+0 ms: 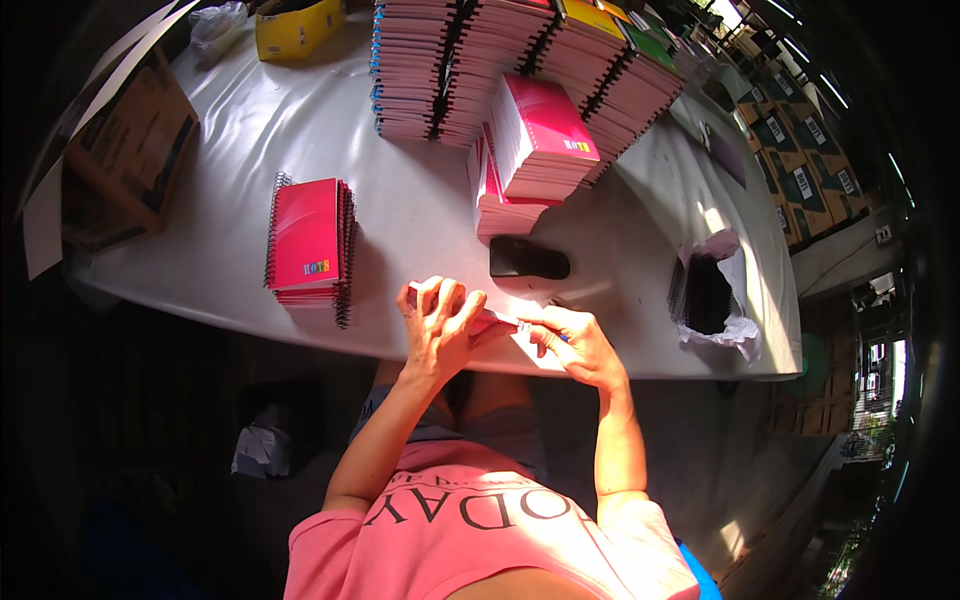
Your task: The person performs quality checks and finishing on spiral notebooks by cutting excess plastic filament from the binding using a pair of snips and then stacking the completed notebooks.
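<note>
At the near table edge, my left hand (438, 325) is closed round a thin pink-red notebook (492, 319), seen nearly edge-on and mostly covered by the fingers. My right hand (578, 345) pinches at the notebook's right end, where sunlight washes out detail. A bit of blue (564, 338) shows between the right fingers; what it belongs to is hidden. Left of my hands lies a stack of pink-red spiral notebooks (308, 235) with black wire coils. Just beyond my hands rests a dark oblong object (528, 259).
Beyond it, pink-covered pads without coils (545, 125) lean before tall stacks of spiral notebooks (470, 70). A plastic bag with black coils (708, 295) sits at right. An open cardboard box (135, 150) stands left, a yellow bin (298, 32) far left. Cartons (800, 160) are piled beyond the table.
</note>
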